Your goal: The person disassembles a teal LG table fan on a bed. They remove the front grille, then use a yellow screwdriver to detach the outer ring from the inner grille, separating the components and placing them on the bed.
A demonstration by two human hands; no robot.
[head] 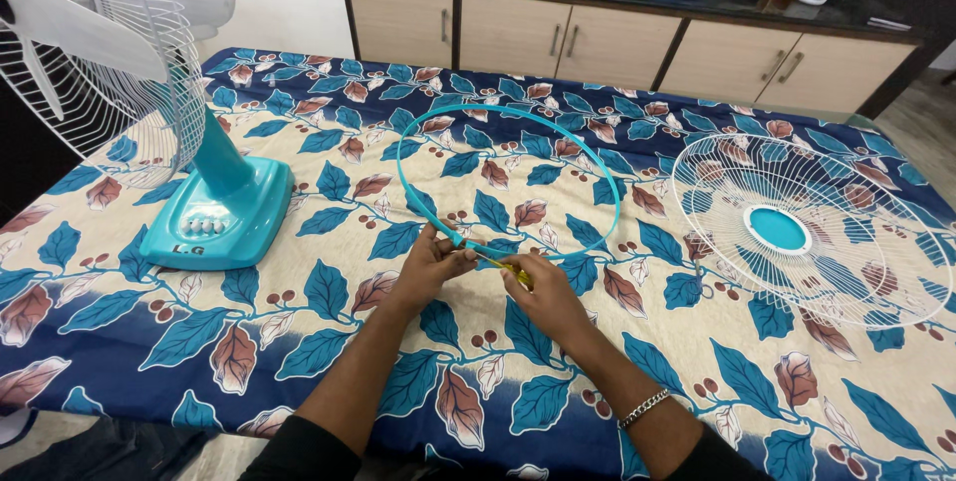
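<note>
Head view, looking down: I take the thin turquoise plastic ring as my landmark, lying flat on the leaf-patterned blue and cream cloth of the table. My left hand pinches the ring's near edge at the joint, fingers closed on it, seemingly to steady that spot. My right hand, just right of the joint, is curled around a small yellow-handled screwdriver; its tip points at the joint, which would explain the low, nearly flat angle of the tool. I cannot make out a screw there.

Left of the ring stands the turquoise-based white table fan, upright, its rear wire cage facing the ring. Right of the ring lies the loose white wire front grille with turquoise hub, flat and well apart from it. Beyond the ring, a beige cabinet with dark top carries clutter.
</note>
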